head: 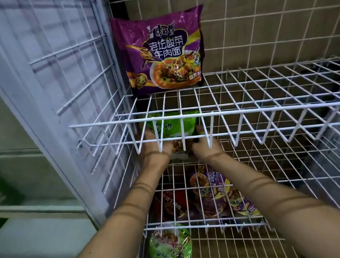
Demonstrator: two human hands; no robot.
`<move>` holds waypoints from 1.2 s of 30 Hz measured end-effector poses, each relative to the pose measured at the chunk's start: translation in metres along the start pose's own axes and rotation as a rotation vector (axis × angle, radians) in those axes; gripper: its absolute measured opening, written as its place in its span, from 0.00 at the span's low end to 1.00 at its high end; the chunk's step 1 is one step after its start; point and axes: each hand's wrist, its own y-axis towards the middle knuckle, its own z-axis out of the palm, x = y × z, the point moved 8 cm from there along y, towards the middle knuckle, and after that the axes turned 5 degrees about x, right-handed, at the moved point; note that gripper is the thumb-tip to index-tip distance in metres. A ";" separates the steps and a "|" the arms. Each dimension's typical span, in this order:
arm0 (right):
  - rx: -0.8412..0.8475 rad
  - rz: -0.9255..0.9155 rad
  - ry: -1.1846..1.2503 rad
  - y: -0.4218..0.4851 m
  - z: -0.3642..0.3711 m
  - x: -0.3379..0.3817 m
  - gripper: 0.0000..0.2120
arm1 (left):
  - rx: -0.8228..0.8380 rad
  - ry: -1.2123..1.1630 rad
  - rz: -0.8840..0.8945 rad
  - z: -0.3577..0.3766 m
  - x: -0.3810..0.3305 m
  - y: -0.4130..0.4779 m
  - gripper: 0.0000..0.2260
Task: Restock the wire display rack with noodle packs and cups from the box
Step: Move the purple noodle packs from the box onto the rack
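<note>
**Fig.** Restocking, placement step, head view. My L hand (156,147) and R hand (205,145) reach in under the top shelf (250,109) of the wire rack (82,80), both on one green pack (170,124).

- **Grip:** L fingers run up the pack's left edge. R fingers curl round its lower right corner. Both hands are closed on the pack, not spread. Wires hide the fingertips, so I can't tell how tight.
- **Pack:** back left of the middle shelf (200,221), roughly upright, label toward me. Can't tell if its base touches the wires yet.
- **Above:** a purple pack (161,50) stands in the same corner of the top shelf, against the back grid.
- **Below, seen thru the wires:** purple cups (209,189), a red pack (171,203) and, nearer me, a green cup (171,250). Box not in view.

**Step, as I judge it:** seating this pack. W/ one pack per upper shelf, the task looks early.

**Next move calls for:** squaring the base on the wires so it won't tip fwd, then letting go w/ both hands and drawing them out w/o snagging the shelf lip.
</note>
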 end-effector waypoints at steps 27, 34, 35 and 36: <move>0.036 -0.125 -0.137 -0.076 -0.021 0.025 0.21 | 0.216 0.161 -0.049 0.017 -0.034 -0.062 0.33; 0.008 -0.146 -0.069 -0.127 -0.039 0.007 0.20 | 0.218 0.004 0.071 0.036 -0.054 -0.115 0.29; -0.014 -0.143 -0.072 -0.136 -0.044 0.001 0.21 | 0.227 -0.006 0.092 0.041 -0.059 -0.123 0.29; -0.031 -0.134 -0.067 -0.142 -0.049 -0.003 0.21 | 0.235 -0.017 0.111 0.045 -0.064 -0.130 0.28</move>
